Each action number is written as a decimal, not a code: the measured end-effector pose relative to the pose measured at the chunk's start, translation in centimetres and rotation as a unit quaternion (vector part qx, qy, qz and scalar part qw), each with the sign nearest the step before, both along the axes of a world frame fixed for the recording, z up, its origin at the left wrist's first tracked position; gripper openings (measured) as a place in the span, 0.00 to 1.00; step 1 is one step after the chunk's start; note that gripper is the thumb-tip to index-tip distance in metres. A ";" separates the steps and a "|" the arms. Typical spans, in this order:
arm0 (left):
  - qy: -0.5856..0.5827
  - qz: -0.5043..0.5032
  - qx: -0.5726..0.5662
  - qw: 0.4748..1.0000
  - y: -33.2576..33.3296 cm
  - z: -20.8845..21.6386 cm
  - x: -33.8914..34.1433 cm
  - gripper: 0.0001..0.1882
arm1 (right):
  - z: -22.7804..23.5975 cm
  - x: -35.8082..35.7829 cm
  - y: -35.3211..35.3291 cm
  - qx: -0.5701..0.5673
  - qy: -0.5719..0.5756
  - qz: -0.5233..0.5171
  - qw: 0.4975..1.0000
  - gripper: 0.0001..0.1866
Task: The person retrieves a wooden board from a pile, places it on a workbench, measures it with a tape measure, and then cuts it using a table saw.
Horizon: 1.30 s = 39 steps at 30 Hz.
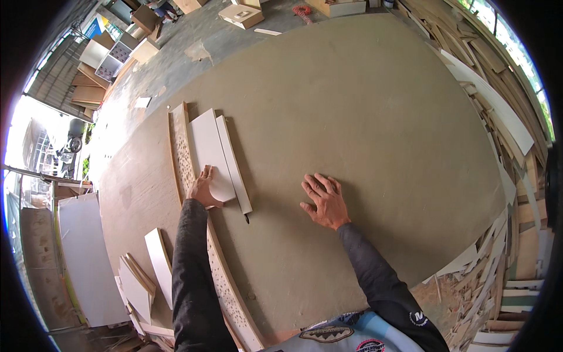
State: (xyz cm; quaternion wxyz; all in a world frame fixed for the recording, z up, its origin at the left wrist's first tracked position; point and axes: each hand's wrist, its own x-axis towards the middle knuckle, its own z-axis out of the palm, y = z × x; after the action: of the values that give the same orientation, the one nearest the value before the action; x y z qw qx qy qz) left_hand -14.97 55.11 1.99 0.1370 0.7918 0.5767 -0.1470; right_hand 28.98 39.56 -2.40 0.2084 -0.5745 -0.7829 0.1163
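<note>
My right hand [325, 201] rests palm down on a large brown-grey sheet [375, 117], fingers spread, holding nothing. My left hand [203, 188] lies at the left edge of a white board [210, 141], near its close end, with fingers stretched forward and thumb out to the side. Along the board's right side runs a narrow white strip [233, 164]. To the left, a long patterned strip with wooden edges [183, 146] passes partly under my left hand and forearm. A small dark pointed thing [247, 219] sticks out at the narrow strip's near end.
White offcuts [136, 287] and a short white board [158, 261] lie left of my left forearm. Stacked wood scraps [498, 76] line the right side. Beyond the sheet, an open box [241, 16] and a red coiled cord [302, 12] are on the concrete floor.
</note>
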 end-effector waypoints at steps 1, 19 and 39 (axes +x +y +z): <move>0.006 0.001 -0.002 1.000 1.1 0.0 -0.4 0.79 | 0.2 -0.1 0.1 -0.001 -0.001 0.002 1.000 0.32; -0.058 -0.157 0.022 0.986 18.1 -4.8 16.0 0.71 | -0.2 0.2 -0.1 0.037 0.095 -0.128 0.987 0.43; -0.064 -0.115 -0.108 0.985 -5.1 -1.8 34.9 0.48 | 0.7 6.9 -6.9 0.017 -0.035 -0.100 0.994 0.28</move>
State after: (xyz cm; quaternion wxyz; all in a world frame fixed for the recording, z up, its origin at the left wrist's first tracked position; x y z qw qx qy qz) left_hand 19.88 50.05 0.19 0.2409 0.8413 0.4521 -0.1725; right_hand 35.90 32.69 -1.70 0.2014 -0.6503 -0.7299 0.0619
